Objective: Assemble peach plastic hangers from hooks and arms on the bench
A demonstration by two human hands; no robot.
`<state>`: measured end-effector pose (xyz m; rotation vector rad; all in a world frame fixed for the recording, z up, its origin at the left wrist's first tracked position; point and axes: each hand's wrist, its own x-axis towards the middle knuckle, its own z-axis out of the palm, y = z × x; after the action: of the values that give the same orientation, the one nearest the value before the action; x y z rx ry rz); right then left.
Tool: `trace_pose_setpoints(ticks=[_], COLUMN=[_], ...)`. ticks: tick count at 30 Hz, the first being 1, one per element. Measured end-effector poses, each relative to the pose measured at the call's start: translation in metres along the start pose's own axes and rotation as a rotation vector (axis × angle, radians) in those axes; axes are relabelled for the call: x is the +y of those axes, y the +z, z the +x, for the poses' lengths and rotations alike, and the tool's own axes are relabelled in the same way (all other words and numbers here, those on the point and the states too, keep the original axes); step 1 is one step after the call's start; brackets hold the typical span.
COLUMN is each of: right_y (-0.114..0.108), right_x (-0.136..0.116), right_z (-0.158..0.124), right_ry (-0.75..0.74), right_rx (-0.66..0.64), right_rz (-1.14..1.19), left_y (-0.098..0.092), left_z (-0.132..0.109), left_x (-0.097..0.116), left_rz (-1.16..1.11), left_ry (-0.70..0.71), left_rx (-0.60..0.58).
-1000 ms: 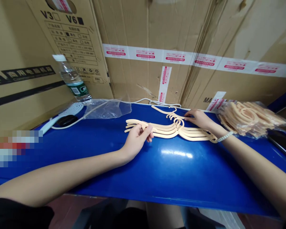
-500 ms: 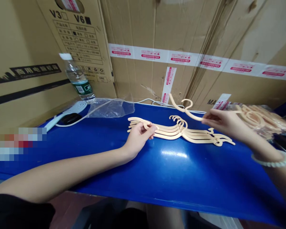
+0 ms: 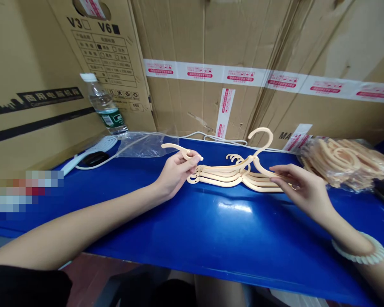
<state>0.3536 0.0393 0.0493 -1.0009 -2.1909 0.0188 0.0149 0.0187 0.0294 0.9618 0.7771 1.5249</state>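
My right hand (image 3: 302, 185) is closed on the right arm of a cream hanger (image 3: 259, 147), its hook pointing up. This hanger is tilted above a row of similar overlapping hangers (image 3: 225, 180) lying on the blue table. Between the thumb and fingers of my left hand (image 3: 181, 170) is a short curved cream end piece (image 3: 173, 146), sticking out to the upper left. The held hanger's left end reaches close to my left fingertips; I cannot tell whether the two parts touch. My left hand hides the far left of the row.
A clear plastic bag of cream hanger parts (image 3: 345, 162) lies at the right. Back left are a water bottle (image 3: 105, 104), a light-blue hairbrush (image 3: 96, 147), a black oval object (image 3: 96, 159) and crumpled clear plastic (image 3: 147, 145). Cardboard boxes (image 3: 185, 34) wall off the back.
My right hand has brought the hanger down and nearer to me, its left end now by my left hand. My left hand has moved slightly left and up, holding the end piece.
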Motion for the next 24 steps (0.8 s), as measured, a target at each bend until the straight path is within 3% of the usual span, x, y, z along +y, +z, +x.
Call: trace_pose_setpoints(ticks=[4, 10, 24], right_y=[0.001, 0.003, 0.005], right_x=[-0.002, 0.004, 0.010], right_z=[-0.002, -0.003, -0.005], right_ry=[0.027, 0.019, -0.038], right_rx=[0.030, 0.074, 0.079], right_rz=[0.072, 0.138, 0.085], left_y=[0.000, 0.002, 0.003], left_z=[-0.001, -0.004, -0.008], left_x=[-0.001, -0.002, 0.002], left_rz=[-0.071, -0.185, -0.184], left_ry=[-0.061, -0.176, -0.204], left_rx=[-0.072, -0.089, -0.153])
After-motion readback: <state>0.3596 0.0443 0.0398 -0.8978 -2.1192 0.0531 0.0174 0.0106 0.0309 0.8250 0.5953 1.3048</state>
